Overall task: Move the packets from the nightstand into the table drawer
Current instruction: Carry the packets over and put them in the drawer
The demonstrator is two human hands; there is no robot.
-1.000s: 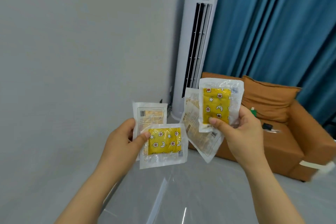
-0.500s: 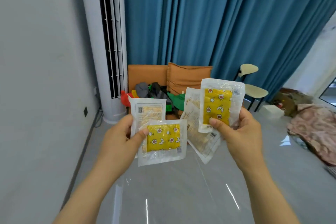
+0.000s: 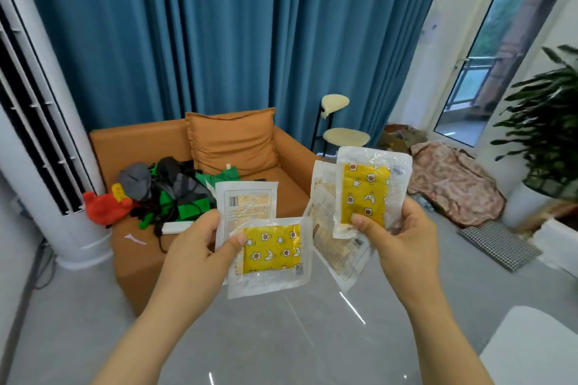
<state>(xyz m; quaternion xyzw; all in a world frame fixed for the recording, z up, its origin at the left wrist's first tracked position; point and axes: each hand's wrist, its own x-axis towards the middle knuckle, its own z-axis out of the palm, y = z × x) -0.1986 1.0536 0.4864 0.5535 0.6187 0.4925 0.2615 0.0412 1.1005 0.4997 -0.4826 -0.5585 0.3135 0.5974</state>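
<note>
Left grip (image 3: 194,256) pinched a white barcode packet (image 3: 247,206) behind and a yellow star-and-moon packet (image 3: 271,255) in front. Right grip (image 3: 403,244) held another white packet (image 3: 337,247) and another yellow packet (image 3: 366,197), all in the air above the floor (image 3: 281,337). Label print was too small to read.

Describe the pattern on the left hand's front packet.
The packet is yellow with white stars, moons, flower shapes; head view.
</note>
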